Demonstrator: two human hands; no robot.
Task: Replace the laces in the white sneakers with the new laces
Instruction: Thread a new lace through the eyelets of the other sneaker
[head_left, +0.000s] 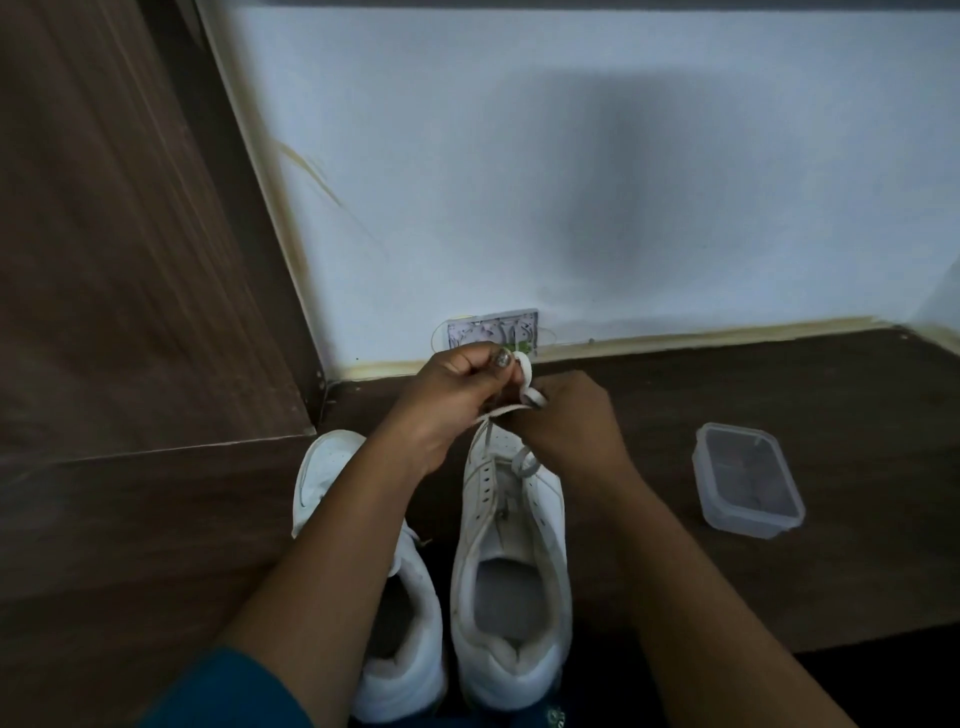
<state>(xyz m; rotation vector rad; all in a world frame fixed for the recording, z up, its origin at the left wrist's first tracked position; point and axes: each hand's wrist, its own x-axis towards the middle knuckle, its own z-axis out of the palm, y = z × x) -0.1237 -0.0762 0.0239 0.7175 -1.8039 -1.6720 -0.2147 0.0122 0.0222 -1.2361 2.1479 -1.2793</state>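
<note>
Two white leather low-top sneakers (511, 545) stand side by side on the dark brown wooden floor (779, 597), toes towards the pale blue wall (571, 156). I take the sneaker with open eyelets as my landmark. The second sneaker (322, 478) sits just beside it on my left, partly covered by the left forearm.

Both hands hover over the landmark sneaker's toe. The left hand (457, 387) has its fingers curled and pinches a flat white lace (524, 371) between thumb and fingertips. The right hand (571, 415), close against the left, is also curled, with its thumb pressed on the same lace a little lower. From the hands the lace runs down to the sneaker's front eyelets, and a small loop of it lies on the right eyelet row (the eyelets nearer the heel show bare holes).

A clear rectangular plastic container with a lid (748, 480) rests on the floor to the right of the landmark sneaker, well apart from it. Beyond the toe, low on the wall, is a white socket plate (491, 327). A brown wood-grain panel (104, 260) rises to the left. Teal fabric (223, 691) shows near the heels.
</note>
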